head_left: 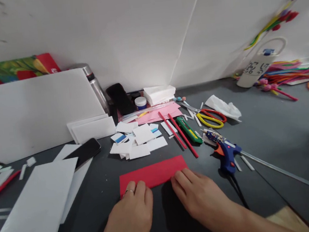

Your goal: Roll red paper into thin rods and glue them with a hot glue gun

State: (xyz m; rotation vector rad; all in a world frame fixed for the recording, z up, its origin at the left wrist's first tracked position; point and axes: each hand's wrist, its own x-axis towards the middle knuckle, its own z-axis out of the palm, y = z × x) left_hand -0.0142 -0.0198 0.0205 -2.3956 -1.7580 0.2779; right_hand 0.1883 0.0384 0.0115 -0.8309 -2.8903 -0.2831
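Red strip (pixel 153 172): lies on the near middle of the dark desk (pixel 274 136), long side running across and right end slightly farther from the wearer. Both hands touch its near edge.

Left hand (pixel 132 213): at the left part of the edge, fingers side by side and bent over it, ring on one finger. Right hand (pixel 200 190): at the right part, fingers likewise bunched and curled. Thumbs hidden under both; cannot tell whether either grip pinches the strip or only presses on it.

Progress: strip is already a long, narrow rectangle with a fairly straight far edge. Judged to be at a shaping or folding stage; number of layers not readable. Visible face is plain, nothing fixed to it, so any joining of parts to that face appears not yet done. Full extent of remaining work cannot be read from this view.

Nearby, all apart from the strip: white card pieces (pixel 143 134) in a loose heap beyond it; two red sticks (pixel 182 135) and a green cutter (pixel 189 130) beyond its right end; scissors (pixel 210 120) farther off; blue glue gun (pixel 227 156) to the right, unhandled.
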